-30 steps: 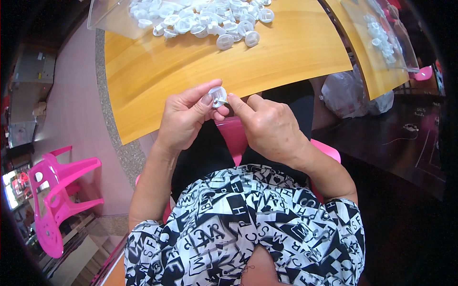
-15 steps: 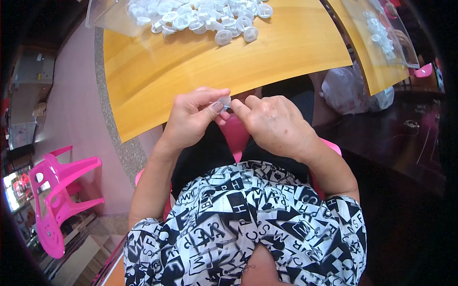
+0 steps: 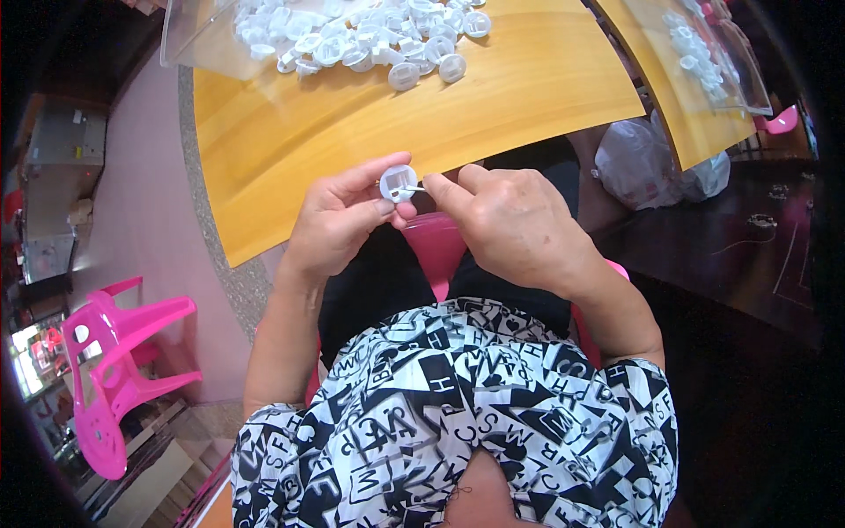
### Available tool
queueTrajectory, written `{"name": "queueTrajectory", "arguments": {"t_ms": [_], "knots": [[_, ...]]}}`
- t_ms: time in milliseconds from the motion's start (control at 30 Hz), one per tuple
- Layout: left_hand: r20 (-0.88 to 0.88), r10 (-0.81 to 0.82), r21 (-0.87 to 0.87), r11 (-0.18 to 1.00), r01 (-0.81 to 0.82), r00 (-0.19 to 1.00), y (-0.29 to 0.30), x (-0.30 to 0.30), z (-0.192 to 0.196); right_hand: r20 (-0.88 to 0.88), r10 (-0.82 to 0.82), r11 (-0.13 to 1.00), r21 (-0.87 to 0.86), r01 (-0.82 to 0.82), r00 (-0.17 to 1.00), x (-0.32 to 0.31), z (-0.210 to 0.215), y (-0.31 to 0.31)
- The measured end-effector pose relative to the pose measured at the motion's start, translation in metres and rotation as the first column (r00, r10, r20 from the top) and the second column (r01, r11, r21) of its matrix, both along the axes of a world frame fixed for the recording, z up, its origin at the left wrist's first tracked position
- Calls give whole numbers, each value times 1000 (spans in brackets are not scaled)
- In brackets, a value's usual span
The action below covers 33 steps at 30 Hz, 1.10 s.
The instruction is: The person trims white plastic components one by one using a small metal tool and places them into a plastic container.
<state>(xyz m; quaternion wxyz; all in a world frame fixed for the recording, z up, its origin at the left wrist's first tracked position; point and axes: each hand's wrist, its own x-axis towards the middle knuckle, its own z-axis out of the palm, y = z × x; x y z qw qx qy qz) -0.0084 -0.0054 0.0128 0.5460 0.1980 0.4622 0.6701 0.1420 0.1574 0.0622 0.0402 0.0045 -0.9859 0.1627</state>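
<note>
Between the thumb and fingers of my left hand (image 3: pixel 343 207) is a round white plastic piece (image 3: pixel 398 179), its recessed side turned up. A small dark spot shows in its recess. My right hand (image 3: pixel 515 216) is closed around a thin pale metallic-looking rod (image 3: pixel 415 188), whose tip reaches into the piece; the rest of this tool is hidden in the fist. Both hands are over my lap, at the near edge of the wooden table (image 3: pixel 422 132). Farther back on it lies a heap of similar white plastic pieces (image 3: pixel 352 40).
A clear plastic bin (image 3: pixel 189 35) stands at the table's far left. To the right, a second yellow table (image 3: pixel 695 141) holds more white pieces in a clear tray. White plastic bags (image 3: pixel 634 163) hang or lie beneath. A pink stool (image 3: pixel 123 352) is on the left, and a pink funnel-shaped surface (image 3: pixel 436 246) shows between my legs.
My left hand has turned the round piece so its recessed face shows. The rod in my right hand now touches its inside. The view has shifted slightly.
</note>
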Motion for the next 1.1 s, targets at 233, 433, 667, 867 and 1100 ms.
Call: {"name": "queueTrajectory", "arguments": {"t_ms": [233,433,667,867,1100], "knots": [[-80,-29,48,998,33,996,0,-1,-2,-31,-20,1000,-11,20,999,1,2,-1],[-190,-27,31,999,34,981,1,0,-2,-3,-9,999,48,9,1000,0,0,-4],[-346,-55,27,997,68,937,4,4,-4,43,-6,997,76,3,999,0,-6,-10],[-386,-72,16,996,85,920,5,13,-9,100,36,991,127,-48,994,4,-3,-12],[-382,-82,-14,996,83,921,6,20,-10,137,56,992,109,-71,989,9,5,-11]]}}
